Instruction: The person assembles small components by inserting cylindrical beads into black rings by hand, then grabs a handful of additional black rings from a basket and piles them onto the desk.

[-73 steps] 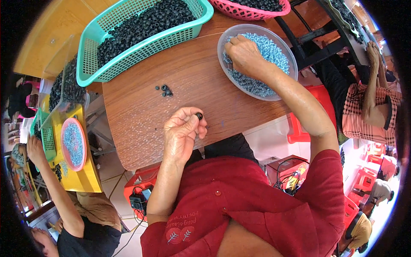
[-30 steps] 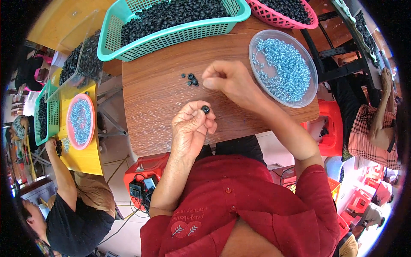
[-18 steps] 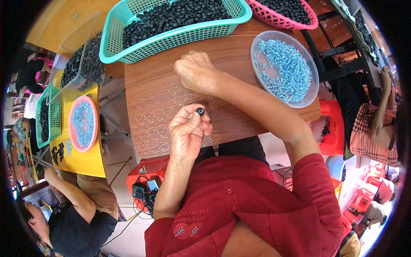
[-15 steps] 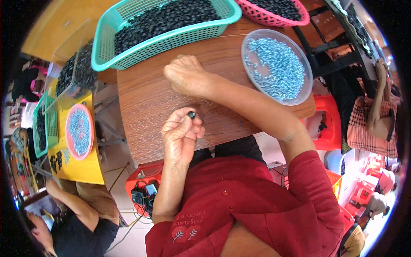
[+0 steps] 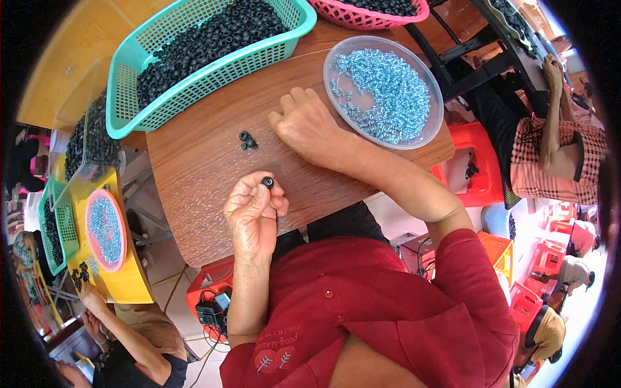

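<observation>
Low over the brown table (image 5: 187,187), my left hand (image 5: 252,216) pinches a small black ring-like part (image 5: 268,182) between thumb and fingertips, its round hole facing up. Farther off, my right hand (image 5: 305,126) rests knuckles up with its fingers curled under; whatever they hold is hidden. Just left of it lies a little heap of the same black parts (image 5: 248,141). To its right stands a round clear tub (image 5: 435,123) with many small, shiny light-blue pieces (image 5: 388,97).
A teal basket (image 5: 119,123) full of black parts stands at the far left, a pink basket (image 5: 372,18) at the far edge. On the left, a co-worker's arm (image 5: 126,326) reaches to a yellow table (image 5: 129,278). Red stools (image 5: 479,171) stand right.
My right hand has moved right, and a small heap of black parts now shows on the table beside it. My left hand keeps its black part. The whole view has shifted.
</observation>
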Available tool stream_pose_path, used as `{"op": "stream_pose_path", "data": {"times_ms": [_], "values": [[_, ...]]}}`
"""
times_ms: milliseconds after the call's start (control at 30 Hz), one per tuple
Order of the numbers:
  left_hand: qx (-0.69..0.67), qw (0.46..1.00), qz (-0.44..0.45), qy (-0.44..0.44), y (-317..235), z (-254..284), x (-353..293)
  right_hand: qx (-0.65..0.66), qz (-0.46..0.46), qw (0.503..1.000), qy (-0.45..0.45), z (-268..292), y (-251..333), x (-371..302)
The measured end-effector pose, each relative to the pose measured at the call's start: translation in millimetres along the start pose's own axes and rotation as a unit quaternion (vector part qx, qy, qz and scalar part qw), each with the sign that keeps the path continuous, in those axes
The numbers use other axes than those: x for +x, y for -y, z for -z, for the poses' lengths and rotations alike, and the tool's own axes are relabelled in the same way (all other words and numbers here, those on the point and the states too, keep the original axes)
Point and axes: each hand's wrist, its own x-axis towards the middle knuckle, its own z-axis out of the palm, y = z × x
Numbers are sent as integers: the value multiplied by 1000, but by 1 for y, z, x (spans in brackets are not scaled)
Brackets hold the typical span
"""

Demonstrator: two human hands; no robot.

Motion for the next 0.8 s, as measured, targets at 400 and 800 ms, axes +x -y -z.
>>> {"op": "stream_pose_path", "data": {"times_ms": [400,800], "values": [[-5,1000,8,-9,-1,-5,1,172,-75,981,-41,0,-1,-16],[-17,1000,22,6,0,-17,5,646,-246,722,21,63,20,-40]]}}
